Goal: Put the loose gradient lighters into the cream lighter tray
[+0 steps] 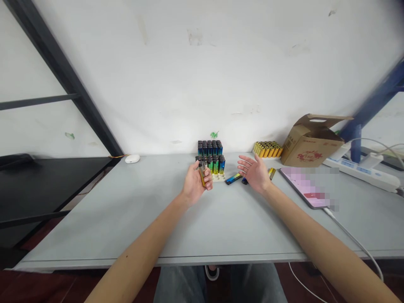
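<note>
My left hand (194,185) is closed around a yellow lighter (202,174) with a metal top, held upright just in front of a rack. That pale rack (219,178) carries several green and blue lighters (216,165), with darker blue lighters (210,148) standing behind them. To the right, my right hand (255,173) is open, fingers spread and palm turned toward the left, with nothing in it. Beside its fingertips a blue lighter (233,179) lies on the table. A yellow lighter (271,173) shows partly behind the right hand.
Yellow lighters (268,149) stand grouped near the wall, beside an open cardboard box (311,145). A phone (304,187) with a white cable lies at the right. A power strip (362,172) runs behind it. A white earbud case (132,158) sits at the left back edge.
</note>
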